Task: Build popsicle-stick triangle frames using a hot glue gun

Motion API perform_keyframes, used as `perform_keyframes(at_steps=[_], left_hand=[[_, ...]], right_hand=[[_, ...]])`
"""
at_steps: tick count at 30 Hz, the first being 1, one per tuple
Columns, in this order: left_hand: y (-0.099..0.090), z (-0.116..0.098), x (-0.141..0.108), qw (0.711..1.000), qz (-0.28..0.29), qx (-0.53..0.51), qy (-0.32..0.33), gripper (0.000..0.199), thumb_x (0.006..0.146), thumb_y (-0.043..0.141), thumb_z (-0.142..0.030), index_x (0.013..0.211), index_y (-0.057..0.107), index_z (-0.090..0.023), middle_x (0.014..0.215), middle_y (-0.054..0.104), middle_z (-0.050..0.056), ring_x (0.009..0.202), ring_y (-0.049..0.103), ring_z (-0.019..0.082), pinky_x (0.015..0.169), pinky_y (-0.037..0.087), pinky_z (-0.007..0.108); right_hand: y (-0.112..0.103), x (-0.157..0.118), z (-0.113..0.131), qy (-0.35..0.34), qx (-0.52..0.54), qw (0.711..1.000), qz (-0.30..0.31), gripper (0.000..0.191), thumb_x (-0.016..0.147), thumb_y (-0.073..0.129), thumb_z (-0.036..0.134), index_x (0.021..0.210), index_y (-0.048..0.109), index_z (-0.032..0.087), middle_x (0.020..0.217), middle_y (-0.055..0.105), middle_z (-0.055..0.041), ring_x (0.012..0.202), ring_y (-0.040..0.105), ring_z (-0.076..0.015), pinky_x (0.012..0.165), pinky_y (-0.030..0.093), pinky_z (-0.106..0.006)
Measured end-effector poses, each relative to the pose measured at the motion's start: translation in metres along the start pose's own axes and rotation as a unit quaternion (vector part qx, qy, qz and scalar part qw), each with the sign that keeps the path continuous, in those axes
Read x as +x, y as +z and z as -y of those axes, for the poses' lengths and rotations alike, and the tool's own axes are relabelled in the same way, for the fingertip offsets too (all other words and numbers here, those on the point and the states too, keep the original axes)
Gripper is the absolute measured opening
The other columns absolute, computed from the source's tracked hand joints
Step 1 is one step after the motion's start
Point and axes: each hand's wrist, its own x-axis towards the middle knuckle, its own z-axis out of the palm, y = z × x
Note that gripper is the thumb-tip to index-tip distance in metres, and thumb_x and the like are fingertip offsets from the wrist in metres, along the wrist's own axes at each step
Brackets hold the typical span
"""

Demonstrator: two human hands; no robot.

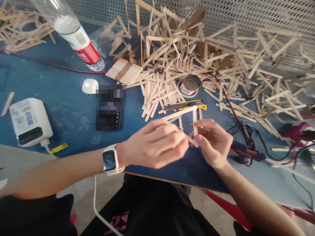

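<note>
A small frame of popsicle sticks (195, 126) is between my two hands, with sticks joined at the corners. My right hand (214, 142) pinches its near-upright right stick between thumb and fingers. My left hand (157, 144), with a white watch (110, 160) on the wrist, is closed at the frame's left side; its fingertips are turned away, and the stick ends there are hidden. Just beyond the frame lies a yellow utility knife (187, 105). An open tin (190, 84) stands behind the knife, beside a pile of loose popsicle sticks (159, 93).
Many joined stick frames (169, 42) are heaped against the perforated metal panel (258, 16). A glue gun (246, 152) with cables lies at the right. Leftward are a phone (108, 111), a white earbud case (90, 86), a plastic bottle (85, 49) and a white power bank (31, 121).
</note>
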Motion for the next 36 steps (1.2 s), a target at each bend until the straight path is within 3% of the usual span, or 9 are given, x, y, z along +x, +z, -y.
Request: perform_keyframes(at_steps=[2, 5, 11, 19, 24, 28, 31, 36], left_hand=[[0.01, -0.007, 0.006, 0.997, 0.012, 0.034, 0.062, 0.017, 0.106, 0.071, -0.028, 0.117, 0.078, -0.018, 0.123, 0.08, 0.003, 0.114, 0.074, 0.021, 0.103, 0.062, 0.038], [0.024, -0.012, 0.007, 0.994, 0.028, 0.048, 0.092, 0.025, 0.108, 0.069, -0.034, 0.128, 0.078, -0.02, 0.13, 0.079, 0.003, 0.122, 0.073, 0.022, 0.109, 0.061, 0.038], [0.03, -0.013, -0.002, 0.996, 0.036, 0.025, 0.076, 0.03, 0.108, 0.068, -0.028, 0.135, 0.076, -0.019, 0.132, 0.079, 0.003, 0.128, 0.071, 0.023, 0.115, 0.061, 0.042], [0.027, -0.011, -0.004, 0.997, 0.034, 0.041, 0.058, 0.031, 0.109, 0.067, -0.028, 0.137, 0.075, -0.019, 0.139, 0.076, 0.004, 0.13, 0.069, 0.022, 0.113, 0.06, 0.042], [0.03, -0.007, -0.003, 0.998, 0.021, 0.057, 0.023, 0.032, 0.109, 0.069, -0.029, 0.14, 0.072, -0.02, 0.138, 0.076, 0.004, 0.131, 0.068, 0.023, 0.113, 0.058, 0.044], [0.031, -0.002, -0.006, 0.998, 0.034, 0.06, -0.005, 0.042, 0.109, 0.069, -0.027, 0.15, 0.064, -0.019, 0.141, 0.074, 0.008, 0.129, 0.069, 0.025, 0.118, 0.053, 0.047], [0.03, 0.004, -0.009, 0.998, 0.047, 0.029, -0.032, 0.048, 0.108, 0.066, -0.023, 0.155, 0.057, -0.017, 0.144, 0.071, 0.011, 0.133, 0.066, 0.026, 0.123, 0.048, 0.048], [0.034, 0.011, -0.016, 0.987, 0.067, -0.072, -0.125, 0.063, 0.108, 0.06, -0.021, 0.166, 0.037, -0.014, 0.151, 0.063, 0.018, 0.139, 0.062, 0.031, 0.119, 0.051, 0.052]], right_hand=[[0.001, 0.002, 0.002, -0.008, -0.009, 1.0, -0.005, 0.023, 0.098, 0.08, 0.031, 0.121, 0.08, 0.028, 0.111, 0.072, -0.0056, 0.067, 0.071, -0.0124, 0.056, 0.06, -0.027], [0.002, 0.005, 0.004, -0.01, -0.021, 1.0, -0.013, 0.02, 0.098, 0.08, 0.032, 0.118, 0.08, 0.029, 0.107, 0.073, -0.0054, 0.068, 0.071, -0.0132, 0.054, 0.058, -0.027], [0.004, 0.006, 0.005, 0.008, -0.018, 1.0, -0.018, 0.021, 0.099, 0.079, 0.033, 0.12, 0.077, 0.028, 0.099, 0.077, -0.0027, 0.062, 0.07, -0.0126, 0.054, 0.058, -0.026], [0.002, 0.005, -0.002, 0.031, -0.044, 0.997, -0.057, 0.028, 0.101, 0.076, 0.045, 0.123, 0.074, 0.028, 0.105, 0.079, -0.0054, 0.081, 0.077, -0.0186, 0.062, 0.063, -0.029], [0.001, 0.002, -0.008, 0.042, -0.066, 0.995, -0.059, 0.032, 0.101, 0.074, 0.048, 0.126, 0.075, 0.029, 0.108, 0.08, -0.0076, 0.095, 0.079, -0.0242, 0.078, 0.069, -0.038], [0.001, 0.003, -0.013, 0.065, -0.046, 0.995, -0.061, 0.034, 0.101, 0.073, 0.048, 0.132, 0.076, 0.034, 0.12, 0.08, -0.0079, 0.104, 0.08, -0.0271, 0.078, 0.071, -0.041], [0.002, 0.007, -0.014, 0.07, -0.008, 0.996, -0.051, 0.033, 0.103, 0.072, 0.046, 0.134, 0.076, 0.036, 0.127, 0.079, -0.0063, 0.09, 0.081, -0.0223, 0.064, 0.069, -0.035], [0.005, 0.015, -0.002, 0.095, -0.015, 0.995, -0.032, 0.036, 0.102, 0.074, 0.045, 0.136, 0.074, 0.033, 0.125, 0.079, -0.0057, 0.057, 0.071, -0.0125, 0.041, 0.054, -0.026]])
